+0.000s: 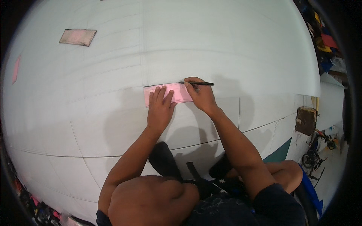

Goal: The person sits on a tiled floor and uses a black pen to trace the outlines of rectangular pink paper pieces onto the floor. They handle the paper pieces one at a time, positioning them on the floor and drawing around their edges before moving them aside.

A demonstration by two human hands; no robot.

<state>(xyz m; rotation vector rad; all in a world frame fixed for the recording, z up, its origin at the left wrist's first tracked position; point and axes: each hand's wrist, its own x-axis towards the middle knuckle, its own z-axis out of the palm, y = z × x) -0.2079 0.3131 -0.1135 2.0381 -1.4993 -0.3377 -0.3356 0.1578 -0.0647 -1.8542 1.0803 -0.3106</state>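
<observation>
A pink rectangular piece [177, 96] lies on a large white sheet [226, 34], its upper edge dark. My left hand [161, 105] rests flat on it, fingers spread, pressing it against the sheet. In my right hand [201, 96] is a slim black pen [201, 83], gripped between thumb and fingers. Its tip touches the upper edge of the pink piece, near the right end. A dark line runs along that edge to the left of the tip. The piece's right end is partly hidden by my right hand.
Toward the upper left lie a dark-edged pinkish card [78, 37] and a pink strip [16, 69]. The sheet covers a white tiled floor [188, 132]. A brown box [306, 120] stands at the right, with a small bicycle-like object [312, 158] below it. Mixed items line the far right.
</observation>
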